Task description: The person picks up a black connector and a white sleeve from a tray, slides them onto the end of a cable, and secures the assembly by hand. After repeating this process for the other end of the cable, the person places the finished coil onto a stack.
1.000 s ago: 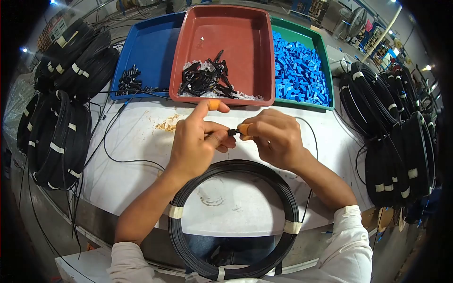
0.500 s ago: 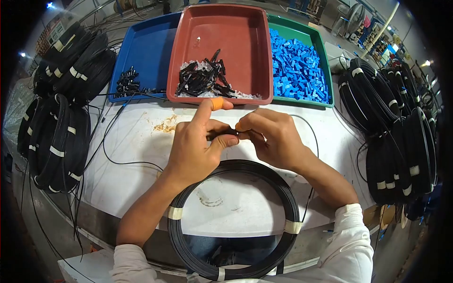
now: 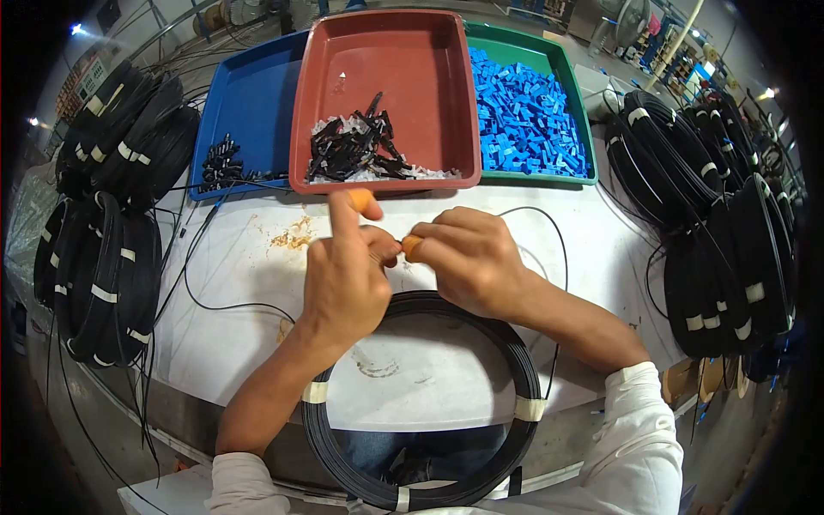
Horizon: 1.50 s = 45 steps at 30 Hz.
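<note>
My left hand (image 3: 348, 279) and my right hand (image 3: 472, 262) meet fingertip to fingertip above the table, just in front of the red tray. Orange tape wraps a finger on each hand. The left thumb and a finger pinch something small that is mostly hidden; its index finger points upward. My right fingers are curled closed. A thin black cable (image 3: 562, 236) arcs from the right side to behind the right hand, and its end is hidden by the fingers. Below the hands lies a coil of black cable (image 3: 525, 369) bound with pale tape, overhanging the table's front edge.
The red tray (image 3: 471, 129) holds black and clear pieces. A blue tray (image 3: 257, 86) with small black parts and a green tray (image 3: 577, 77) of blue clips flank it. Cable coils (image 3: 94, 275) stand left, more coils (image 3: 721, 275) right. Another cable (image 3: 219, 305) crosses the table (image 3: 412, 386).
Both hands have shifted slightly left in view, as have the trays. My right hand has turned and closed further, and the small dark thing between the fingertips is now covered.
</note>
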Tool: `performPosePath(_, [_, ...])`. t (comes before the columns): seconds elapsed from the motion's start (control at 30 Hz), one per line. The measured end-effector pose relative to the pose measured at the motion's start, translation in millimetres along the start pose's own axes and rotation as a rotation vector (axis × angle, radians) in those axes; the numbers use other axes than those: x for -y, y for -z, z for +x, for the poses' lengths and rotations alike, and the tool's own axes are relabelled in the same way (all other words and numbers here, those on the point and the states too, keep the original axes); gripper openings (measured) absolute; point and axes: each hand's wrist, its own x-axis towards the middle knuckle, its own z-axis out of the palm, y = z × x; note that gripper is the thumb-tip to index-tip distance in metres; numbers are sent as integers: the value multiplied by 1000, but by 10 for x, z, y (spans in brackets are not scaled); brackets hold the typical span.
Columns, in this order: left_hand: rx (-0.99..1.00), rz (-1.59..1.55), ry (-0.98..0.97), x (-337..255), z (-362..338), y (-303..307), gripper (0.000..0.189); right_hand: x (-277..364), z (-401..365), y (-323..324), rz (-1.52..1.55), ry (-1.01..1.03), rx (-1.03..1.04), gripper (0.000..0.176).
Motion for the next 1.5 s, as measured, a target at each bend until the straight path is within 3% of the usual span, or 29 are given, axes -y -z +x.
performPosePath(0.07, [8,-40,180,-47,55,47,26,-49,1,-27,-67,84,-44,13])
performPosePath(0.1, [15,-40,175,-12,86,67,26,-71,7,-15,-133,175,-86,15])
performPosePath(0.17, [191,-286,446,98,162,117,29,-122,0,13,-95,148,-20,17])
performPosePath(0.23, [191,-277,361,156,223,136,34,-206,-45,-50,94,1,-1,22])
performPosePath(0.3, [135,-279,78,320,307,193,29,-249,-93,14,157,-87,47,28])
performPosePath(0.33, [96,-33,-181,402,370,269,27,-275,-103,28,239,-177,44,31])
performPosePath(0.37, [73,148,-297,527,451,343,26,-307,-118,36,321,-269,38,34])
performPosePath(0.47, [-20,112,-187,758,829,390,20,-343,-133,-27,421,-362,64,32])
performPosePath(0.5, [55,423,-271,839,979,404,17,-338,-109,-41,490,-434,84,28])
performPosePath(0.53, [126,732,-349,897,1098,395,15,-337,-88,-35,433,-360,125,28])
performPosePath(0.67, [101,618,-537,1032,1391,132,12,-286,-104,7,438,-459,245,21])
performPosePath(0.7, [102,615,-539,1017,1426,66,12,-293,-139,-32,514,-524,187,18])
performPosePath(0.77, [202,580,-91,983,1457,-65,18,-307,-167,-67,593,-597,125,16])
performPosePath(0.8, [139,751,-168,1004,1465,-96,22,-323,-163,-75,580,-565,101,15])
performPosePath(0.9, [24,748,-118,1041,1460,-181,24,-340,-137,-52,532,-516,112,13])
performPosePath(1.23, [-2,804,-91,1074,1590,-220,36,-280,-120,-4,516,-444,255,12])
performPosePath(1.33, [-2,540,-196,1025,1517,-160,39,-304,-129,1,496,-411,213,12])
performPosePath(1.4, [44,-225,30,952,1448,-111,40,-323,-108,33,474,-430,174,13])
performPosePath(1.5, [71,-399,17,757,1238,16,39,-362,-102,71,449,-446,110,13])
